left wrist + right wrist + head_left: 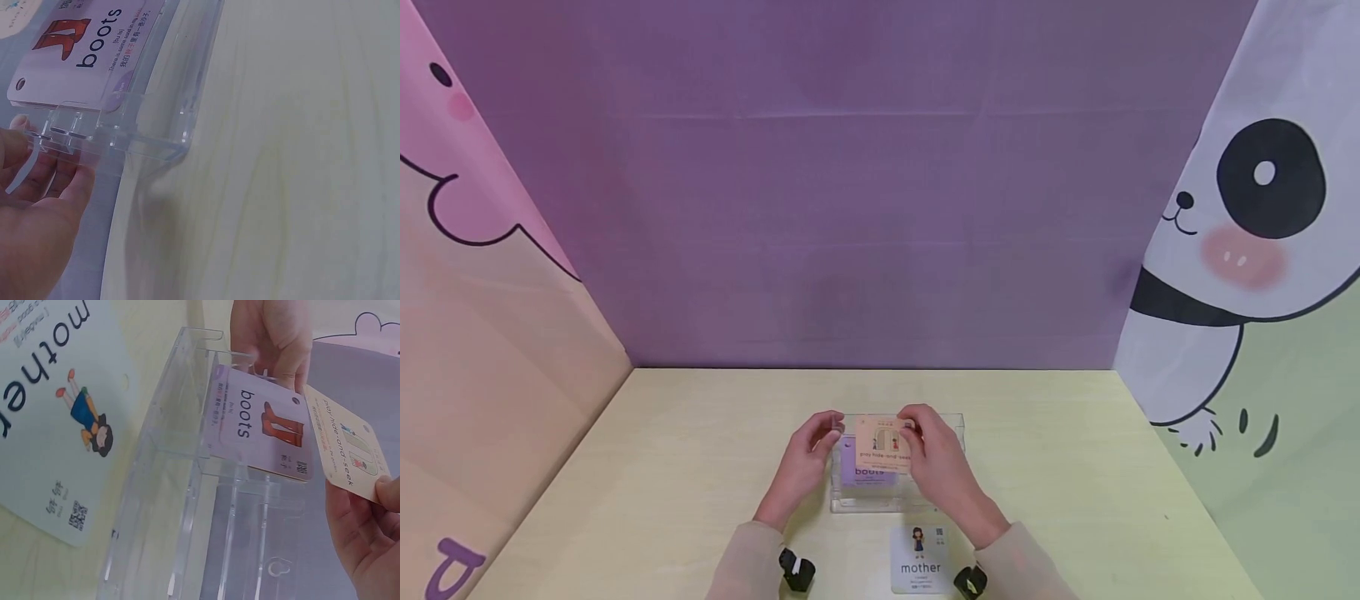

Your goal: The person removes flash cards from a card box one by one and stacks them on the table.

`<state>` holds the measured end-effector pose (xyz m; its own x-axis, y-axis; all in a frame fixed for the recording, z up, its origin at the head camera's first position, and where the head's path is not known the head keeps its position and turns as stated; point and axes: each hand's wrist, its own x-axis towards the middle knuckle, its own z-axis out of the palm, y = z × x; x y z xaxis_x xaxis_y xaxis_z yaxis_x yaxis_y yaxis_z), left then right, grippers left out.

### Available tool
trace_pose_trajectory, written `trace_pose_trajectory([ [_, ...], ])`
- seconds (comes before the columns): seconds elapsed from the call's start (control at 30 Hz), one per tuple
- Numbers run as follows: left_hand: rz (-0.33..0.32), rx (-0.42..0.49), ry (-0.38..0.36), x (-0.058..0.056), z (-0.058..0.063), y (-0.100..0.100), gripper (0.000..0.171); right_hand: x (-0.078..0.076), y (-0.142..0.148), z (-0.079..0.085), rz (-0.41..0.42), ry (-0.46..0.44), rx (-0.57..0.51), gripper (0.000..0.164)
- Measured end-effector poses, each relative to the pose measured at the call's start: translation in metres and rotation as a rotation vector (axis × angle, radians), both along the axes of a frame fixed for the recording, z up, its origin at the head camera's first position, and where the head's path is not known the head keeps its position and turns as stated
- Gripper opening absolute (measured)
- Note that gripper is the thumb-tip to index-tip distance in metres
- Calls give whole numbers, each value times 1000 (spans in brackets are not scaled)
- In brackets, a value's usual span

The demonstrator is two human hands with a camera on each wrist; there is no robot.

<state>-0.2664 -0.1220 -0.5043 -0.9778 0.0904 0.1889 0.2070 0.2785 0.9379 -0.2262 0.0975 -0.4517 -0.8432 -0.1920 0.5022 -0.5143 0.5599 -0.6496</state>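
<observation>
My right hand (943,467) pinches an orange flash card (880,446) by its right edge, thumb on the printed face. The card reads "play hide-and-seek" and is held above a clear plastic box (895,505). At the box's left end, my left hand (801,467) grips the wall, with fingers (75,187) bent behind the transparent edge. A stack of purple cards lies in the box's left compartment, topped by a "boots" card (259,425) showing red boots. To the right of that stack, the box's other section shows no cards in the right wrist view.
A pale "mother" card (919,560) lies face up on the light wooden table (662,467), in front of the box and between the forearms. A purple backdrop (865,208) rises behind. Printed panels stand at the left (490,333) and right (1247,333).
</observation>
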Motion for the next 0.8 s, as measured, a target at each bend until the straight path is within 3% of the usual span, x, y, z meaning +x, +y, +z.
trace_pose_trajectory([
  [0.5,1,-1,24,0,-2,1,30,8,8,6,8,-26,-58,20],
  [0.8,5,17,-3,0,-2,1,31,13,10,13,-4,-57,-90,20],
])
